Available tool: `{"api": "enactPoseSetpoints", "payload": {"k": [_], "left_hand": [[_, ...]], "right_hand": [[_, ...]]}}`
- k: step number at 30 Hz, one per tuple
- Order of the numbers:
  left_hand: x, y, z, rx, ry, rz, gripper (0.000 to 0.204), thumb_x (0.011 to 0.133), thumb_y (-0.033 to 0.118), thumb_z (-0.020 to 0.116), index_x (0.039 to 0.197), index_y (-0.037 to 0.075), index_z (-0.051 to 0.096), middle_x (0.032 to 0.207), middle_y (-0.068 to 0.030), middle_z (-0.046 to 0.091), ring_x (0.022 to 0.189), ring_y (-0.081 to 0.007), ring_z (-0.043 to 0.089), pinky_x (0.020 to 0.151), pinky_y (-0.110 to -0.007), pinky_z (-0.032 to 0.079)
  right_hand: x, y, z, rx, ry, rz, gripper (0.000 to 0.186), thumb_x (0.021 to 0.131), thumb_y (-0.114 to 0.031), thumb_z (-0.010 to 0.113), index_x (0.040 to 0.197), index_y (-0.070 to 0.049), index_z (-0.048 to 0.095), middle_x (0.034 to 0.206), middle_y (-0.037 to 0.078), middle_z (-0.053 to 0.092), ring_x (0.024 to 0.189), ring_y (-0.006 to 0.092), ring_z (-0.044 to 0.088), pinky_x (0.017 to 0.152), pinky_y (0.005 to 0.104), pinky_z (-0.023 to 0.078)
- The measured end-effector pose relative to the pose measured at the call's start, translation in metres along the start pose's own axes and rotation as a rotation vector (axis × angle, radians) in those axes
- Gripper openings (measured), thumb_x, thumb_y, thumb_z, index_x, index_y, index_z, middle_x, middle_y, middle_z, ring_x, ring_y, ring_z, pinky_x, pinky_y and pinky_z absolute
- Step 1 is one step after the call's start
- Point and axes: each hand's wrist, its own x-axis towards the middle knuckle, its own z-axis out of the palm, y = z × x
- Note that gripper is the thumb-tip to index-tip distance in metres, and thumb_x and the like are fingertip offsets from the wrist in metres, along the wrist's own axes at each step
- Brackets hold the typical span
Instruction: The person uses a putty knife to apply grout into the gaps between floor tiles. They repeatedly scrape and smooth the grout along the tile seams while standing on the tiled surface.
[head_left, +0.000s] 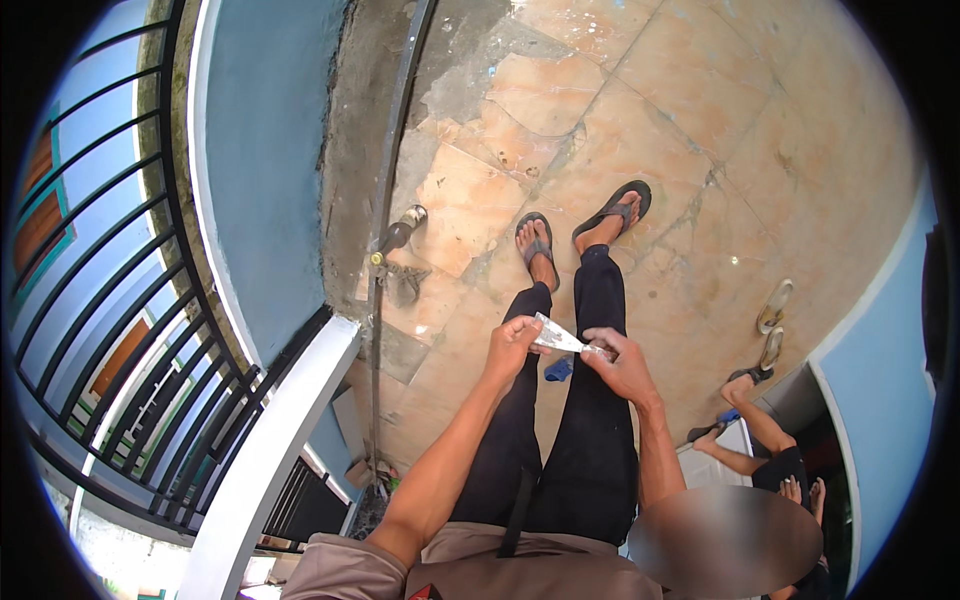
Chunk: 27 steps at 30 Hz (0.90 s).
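The person's left hand [513, 346] pinches the wide end of a whitish scraper [557, 336]; the right hand [622, 366] grips its narrow end. The scraper is held above the tiled floor [700, 250], with a dark bottle [402, 230] toward ten o'clock from it.

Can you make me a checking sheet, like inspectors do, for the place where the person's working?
Surface: tile floor, cracked, with broken edges and bare cement toward the left.
Job's things: a scraper, by its shape; its pale blade has grey patches.
Clutter: dark bottle with a yellow cap; crumpled blue thing, too small to name; pale sandals at the right.
Grippers: bare hands; left hand pinches the blade end, right hand holds the handle end.
Cables: nothing seen.
Surroundings: blue wall, black railing and white pillar at the left; another person at the lower right.
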Motion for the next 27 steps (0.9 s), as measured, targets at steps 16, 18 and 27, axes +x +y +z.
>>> {"api": "enactPoseSetpoints", "payload": {"k": [16,18,27], "left_hand": [[0.016,0.017,0.097,0.141,0.005,0.031,0.026,0.109,0.026,0.064,0.102,0.002,0.067,0.091,-0.0051,0.073,0.082,-0.0086,0.066,0.073,-0.027,0.052],[0.016,0.011,0.103,0.376,0.026,0.056,0.029,0.110,0.028,0.061,0.102,0.000,0.066,0.088,-0.0100,0.072,0.081,-0.0163,0.068,0.071,-0.034,0.053],[-0.170,0.022,0.110,1.372,-0.476,-0.298,0.016,0.103,0.014,0.055,0.113,0.005,0.062,0.104,-0.0265,0.070,0.091,-0.0505,0.070,0.079,-0.063,0.055]], "right_hand": [[0.042,0.023,-0.017,0.614,0.182,0.139,0.020,0.104,-0.019,0.072,0.106,0.000,0.074,0.084,0.003,0.074,0.069,0.0060,0.064,0.061,0.0251,0.050],[0.058,0.033,-0.048,0.612,0.255,0.184,0.023,0.104,-0.021,0.072,0.103,0.001,0.074,0.083,0.003,0.073,0.068,0.0072,0.065,0.061,0.0257,0.051],[0.150,0.135,-0.246,0.369,0.618,0.232,0.028,0.100,-0.025,0.075,0.104,0.003,0.076,0.079,0.004,0.070,0.066,0.0099,0.063,0.059,0.0267,0.051]]}}
